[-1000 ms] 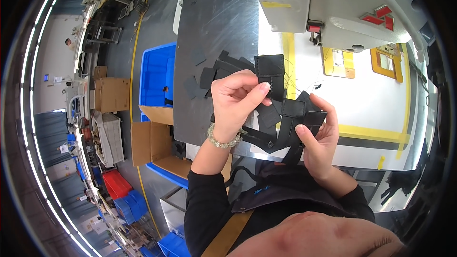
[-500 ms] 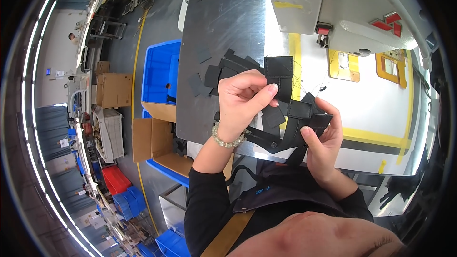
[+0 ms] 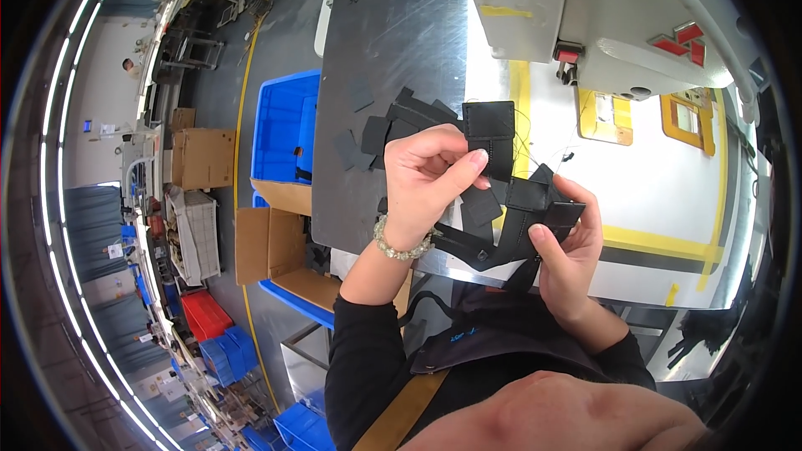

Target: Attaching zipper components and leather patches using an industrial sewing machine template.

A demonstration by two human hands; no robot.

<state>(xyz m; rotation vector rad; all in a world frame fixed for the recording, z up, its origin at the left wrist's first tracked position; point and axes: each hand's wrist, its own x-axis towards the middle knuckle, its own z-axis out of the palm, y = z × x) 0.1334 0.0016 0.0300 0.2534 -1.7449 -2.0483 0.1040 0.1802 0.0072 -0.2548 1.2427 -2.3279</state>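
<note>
- Black stitched strap end (image 3: 489,120) — stands raised above the table's near part, pinched by the left hand (image 3: 422,179); thumb and forefinger close together, thumb pressed on the strap below the square flap.
- Second black strap piece (image 3: 530,193) — just right of it, lower, in the right hand (image 3: 572,242): thumb in front, fingers behind. Whether the two ends join, I cannot tell from here.
- Change over the last second: hardly any. My view slides slightly; both grips and the gap between the pieces look the same. I read it as a steady hold, the work paused on these two ends.
- Fine loose threads (image 3: 524,129) beside the first end.
- Left of it, a pile of black pieces (image 3: 413,108) on the metal tabletop (image 3: 376,42).
- Further out: pale machine (image 3: 510,21), blue bin (image 3: 284,125), open cardboard box (image 3: 284,242).
</note>
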